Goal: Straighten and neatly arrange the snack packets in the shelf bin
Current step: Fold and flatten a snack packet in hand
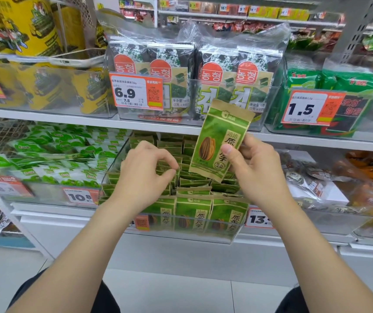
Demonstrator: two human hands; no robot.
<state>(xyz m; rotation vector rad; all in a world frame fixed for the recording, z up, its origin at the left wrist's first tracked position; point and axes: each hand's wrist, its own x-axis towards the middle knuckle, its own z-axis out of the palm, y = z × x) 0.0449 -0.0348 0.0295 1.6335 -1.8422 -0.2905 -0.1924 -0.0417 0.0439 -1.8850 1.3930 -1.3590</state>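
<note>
My right hand pinches a packet by its side edge, raised above the bin. Light, crinkly, probably slippery, so edges suit. My left hand curls over the rows; gripping one? Can't tell.

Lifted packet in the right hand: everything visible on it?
The lifted packet is a flat green pouch with tan kraft-like borders, a sunflower-seed picture and printed characters. It looks sealed, face to the camera, top tilted right. The right hand pinches its right edge, thumb in front, holding it above the clear bin of matching packets.
</note>
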